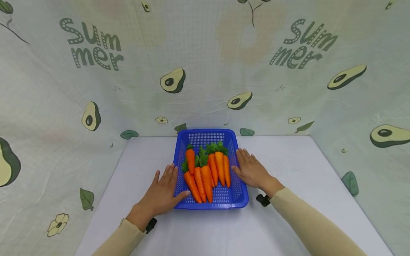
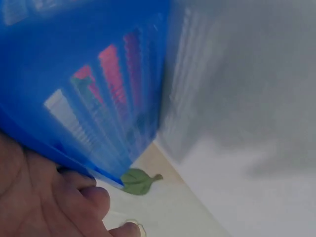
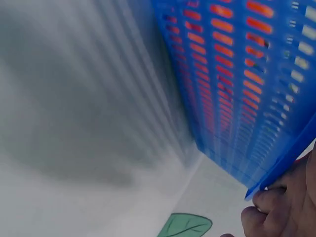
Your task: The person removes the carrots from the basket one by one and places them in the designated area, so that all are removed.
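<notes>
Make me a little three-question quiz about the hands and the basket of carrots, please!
1. True or false: the carrots lie inside the blue basket.
2. Where is the left hand? A) on the basket's left rim B) flat on the white table, far from the basket C) up on the avocado-print cloth
3. Fill in: the right hand rests against the basket's ____ side.

Key:
1. True. The orange carrots with green tops fill the basket.
2. A. Its thumb hooks over the rim near the front corner.
3. Right. The fingers lie along that rim, and the right wrist view shows fingertips under its edge.
</notes>
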{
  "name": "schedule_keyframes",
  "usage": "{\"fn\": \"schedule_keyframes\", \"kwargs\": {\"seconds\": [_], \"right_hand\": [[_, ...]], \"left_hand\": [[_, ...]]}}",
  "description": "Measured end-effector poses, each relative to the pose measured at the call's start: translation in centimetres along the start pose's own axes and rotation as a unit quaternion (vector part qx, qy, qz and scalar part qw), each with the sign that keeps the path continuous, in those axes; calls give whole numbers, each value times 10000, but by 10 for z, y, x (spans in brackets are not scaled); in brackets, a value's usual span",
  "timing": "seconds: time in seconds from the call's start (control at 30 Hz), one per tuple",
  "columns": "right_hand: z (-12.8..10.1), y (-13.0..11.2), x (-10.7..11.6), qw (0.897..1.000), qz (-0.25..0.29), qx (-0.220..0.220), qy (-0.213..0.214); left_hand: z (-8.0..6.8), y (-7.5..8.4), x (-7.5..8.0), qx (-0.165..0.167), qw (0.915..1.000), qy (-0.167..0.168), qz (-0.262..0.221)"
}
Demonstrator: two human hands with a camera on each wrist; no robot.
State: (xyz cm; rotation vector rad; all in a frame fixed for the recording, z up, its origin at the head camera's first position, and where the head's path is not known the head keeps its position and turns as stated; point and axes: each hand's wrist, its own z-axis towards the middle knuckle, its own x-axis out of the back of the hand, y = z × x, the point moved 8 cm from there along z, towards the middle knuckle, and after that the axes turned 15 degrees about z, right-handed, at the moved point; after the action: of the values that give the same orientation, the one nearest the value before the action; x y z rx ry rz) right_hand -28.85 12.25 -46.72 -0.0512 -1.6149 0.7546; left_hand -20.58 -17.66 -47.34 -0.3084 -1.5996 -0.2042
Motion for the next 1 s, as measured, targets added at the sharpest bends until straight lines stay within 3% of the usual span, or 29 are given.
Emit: {"fn": "schedule_keyframes", "kwargs": {"seconds": [0.27,0.57,1.0], "right_hand": [[-5,-2,-5,9996,-65,-186,197],[-7,1,-2,9984,-258,-192,465],[-7,-1,-3,9983,-318,-164,460]], "left_hand": [[5,-7,-3,104,9999,-70,11],[6,-4,0,109,9989,-2,451],[5,-3,2,-34,9992,-11,407]]}}
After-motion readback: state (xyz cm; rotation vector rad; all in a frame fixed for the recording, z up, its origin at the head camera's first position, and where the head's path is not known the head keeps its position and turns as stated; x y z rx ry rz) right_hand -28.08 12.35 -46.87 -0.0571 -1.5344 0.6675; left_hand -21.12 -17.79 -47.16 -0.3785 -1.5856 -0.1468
